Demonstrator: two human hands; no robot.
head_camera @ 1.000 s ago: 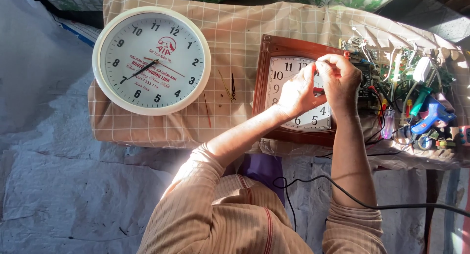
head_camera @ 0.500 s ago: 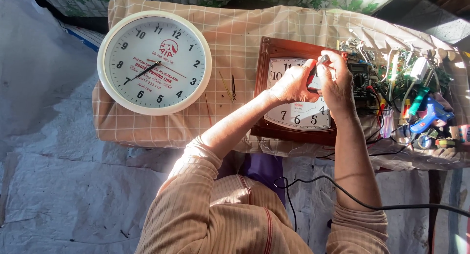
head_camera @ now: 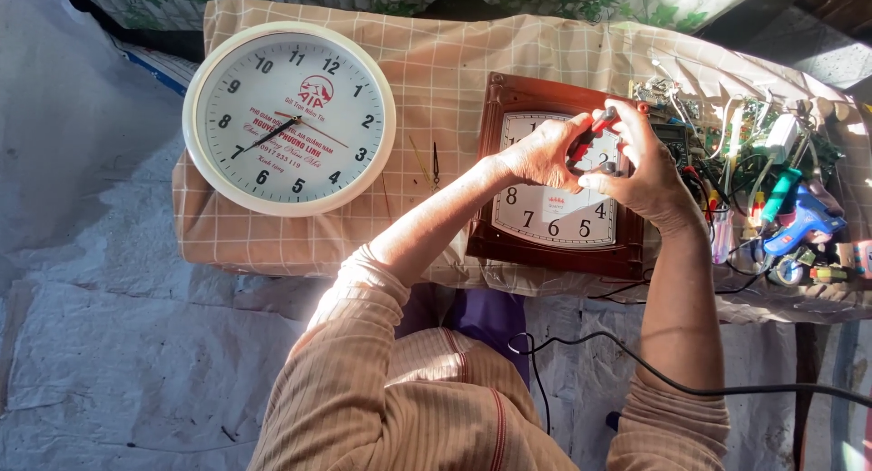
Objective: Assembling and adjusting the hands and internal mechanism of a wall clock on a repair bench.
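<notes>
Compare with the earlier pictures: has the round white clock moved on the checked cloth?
No. The round white clock lies at the same corner of the checked cloth; only the camera shifted.

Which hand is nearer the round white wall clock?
Left. The left hand is over the brown square clock, on the side facing the round white clock. The right hand is beyond it, toward the pile of tools. Neither touches the white clock.

Two wall clocks: one round white clock (head_camera: 289, 118) upper left, one brown-framed clock (head_camera: 556, 182) at centre. Two hands: left (head_camera: 545, 151), right (head_camera: 640, 167). One blue glue gun (head_camera: 799, 224) right. One black cable (head_camera: 690, 385) lower right.
</notes>
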